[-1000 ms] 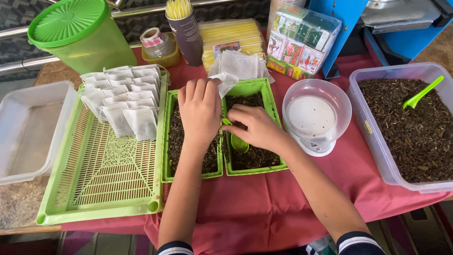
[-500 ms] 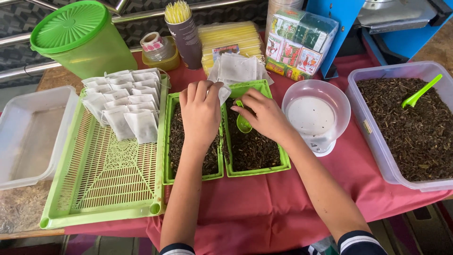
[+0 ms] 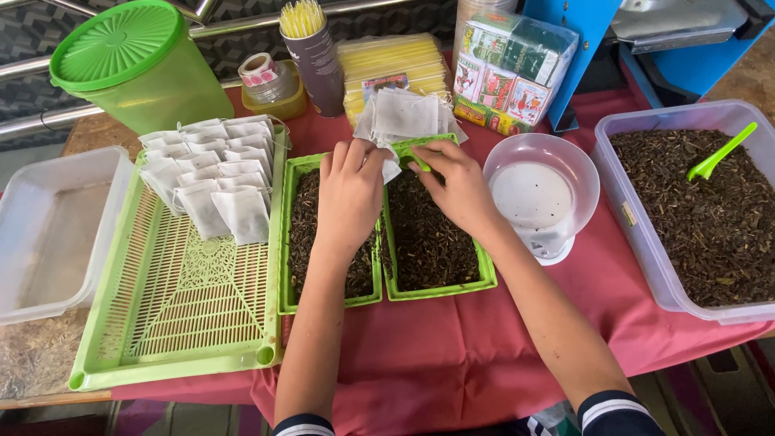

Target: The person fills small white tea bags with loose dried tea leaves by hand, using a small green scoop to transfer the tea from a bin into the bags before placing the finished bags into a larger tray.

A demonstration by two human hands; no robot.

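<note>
White paper sachet (image 3: 386, 158) pinched in the left hand (image 3: 349, 198) fingers; the right hand (image 3: 462, 187), risen from the tea tray (image 3: 436, 242) below, grips a green scoop (image 3: 421, 161) at its mouth. Filling appears underway.

Clear-wrapped bundle of colourful small boxes (image 3: 508, 73) stood at the back; yellow wrapped packs (image 3: 395, 69) lay beside it.
</note>
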